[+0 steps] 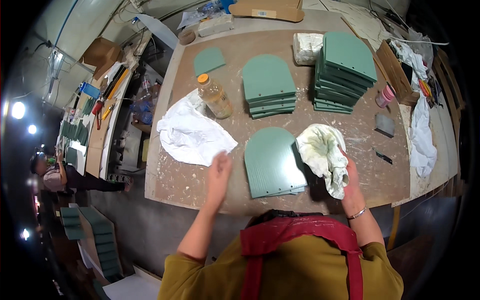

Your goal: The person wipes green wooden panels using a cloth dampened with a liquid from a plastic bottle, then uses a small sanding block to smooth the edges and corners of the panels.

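Cloth, white and rumpled (pixel 192 132), lies toward the table's (pixel 172 176) left edge, beside a capped bottle (pixel 218 102); a tug could tip the bottle if a fold runs under it. The left hand (pixel 219 172) is blurred near the cloth's corner; I cannot tell whether it pinches anything. At the table's near edge, the glossy green panel (pixel 272 159) lies slightly askew on another, so hard sideways rubbing might slide it. The right hand (pixel 351 172) clutches a stained cloth (pixel 322 150) by the panel's right edge; trapped grit could scratch the panel.
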The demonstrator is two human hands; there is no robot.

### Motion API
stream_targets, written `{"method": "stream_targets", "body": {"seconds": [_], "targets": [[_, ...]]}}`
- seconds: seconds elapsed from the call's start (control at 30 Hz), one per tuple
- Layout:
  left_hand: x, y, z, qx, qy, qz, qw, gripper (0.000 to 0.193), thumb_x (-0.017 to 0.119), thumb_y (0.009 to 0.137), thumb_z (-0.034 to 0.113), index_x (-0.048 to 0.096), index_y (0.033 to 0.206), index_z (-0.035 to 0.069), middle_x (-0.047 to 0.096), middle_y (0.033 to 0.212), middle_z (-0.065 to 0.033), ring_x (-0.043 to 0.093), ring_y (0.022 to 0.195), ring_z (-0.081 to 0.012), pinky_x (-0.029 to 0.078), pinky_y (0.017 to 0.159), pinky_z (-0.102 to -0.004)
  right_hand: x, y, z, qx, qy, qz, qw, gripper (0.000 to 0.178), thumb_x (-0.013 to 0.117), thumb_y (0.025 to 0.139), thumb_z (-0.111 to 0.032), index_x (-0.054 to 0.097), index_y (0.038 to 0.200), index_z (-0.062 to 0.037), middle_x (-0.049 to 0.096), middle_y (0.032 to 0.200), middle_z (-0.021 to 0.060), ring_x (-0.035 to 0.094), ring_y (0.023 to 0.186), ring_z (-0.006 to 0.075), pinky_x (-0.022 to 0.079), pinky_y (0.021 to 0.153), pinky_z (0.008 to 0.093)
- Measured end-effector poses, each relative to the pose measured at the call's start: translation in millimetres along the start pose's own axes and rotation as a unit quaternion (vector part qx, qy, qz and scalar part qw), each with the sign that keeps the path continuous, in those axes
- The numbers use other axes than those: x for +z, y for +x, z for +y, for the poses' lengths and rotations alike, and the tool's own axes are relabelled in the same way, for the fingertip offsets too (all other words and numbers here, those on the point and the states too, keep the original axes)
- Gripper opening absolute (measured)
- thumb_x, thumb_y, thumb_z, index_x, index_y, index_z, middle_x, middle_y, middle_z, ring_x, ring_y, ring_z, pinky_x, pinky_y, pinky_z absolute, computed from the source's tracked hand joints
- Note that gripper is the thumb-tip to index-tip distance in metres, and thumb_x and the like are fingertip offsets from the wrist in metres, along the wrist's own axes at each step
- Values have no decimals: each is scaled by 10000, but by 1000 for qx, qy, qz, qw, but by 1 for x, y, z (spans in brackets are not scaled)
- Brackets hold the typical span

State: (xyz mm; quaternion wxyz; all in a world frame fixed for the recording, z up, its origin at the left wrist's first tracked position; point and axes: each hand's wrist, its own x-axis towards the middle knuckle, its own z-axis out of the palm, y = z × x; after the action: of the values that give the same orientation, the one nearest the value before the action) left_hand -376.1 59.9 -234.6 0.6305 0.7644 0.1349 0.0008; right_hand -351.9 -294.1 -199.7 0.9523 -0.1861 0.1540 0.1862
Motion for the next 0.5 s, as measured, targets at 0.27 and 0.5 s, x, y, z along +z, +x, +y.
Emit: {"method": "stream_targets", "body": {"seconds": [0.27,0.5], "targets": [[77,-90,-36,-25,-50,-10,998,705,682,831,111,318,1419,-24,467,1300,-145,497,1165,-215,453,933,-338,55,19,-11,-71,-310,1,948,336,572,950,-167,546,1246,-11,657,1080,91,669,908,179,554,780,301],[92,-100,-2,-61,-281,78,955,529,602,895,9,402,1384,-5,574,1210,-66,548,1101,-149,432,957,-294,82,63,76,-337,-706,-384,491,340,598,804,-50,621,1143,-72,606,1212,98,569,1135,266,461,935,411]]}}
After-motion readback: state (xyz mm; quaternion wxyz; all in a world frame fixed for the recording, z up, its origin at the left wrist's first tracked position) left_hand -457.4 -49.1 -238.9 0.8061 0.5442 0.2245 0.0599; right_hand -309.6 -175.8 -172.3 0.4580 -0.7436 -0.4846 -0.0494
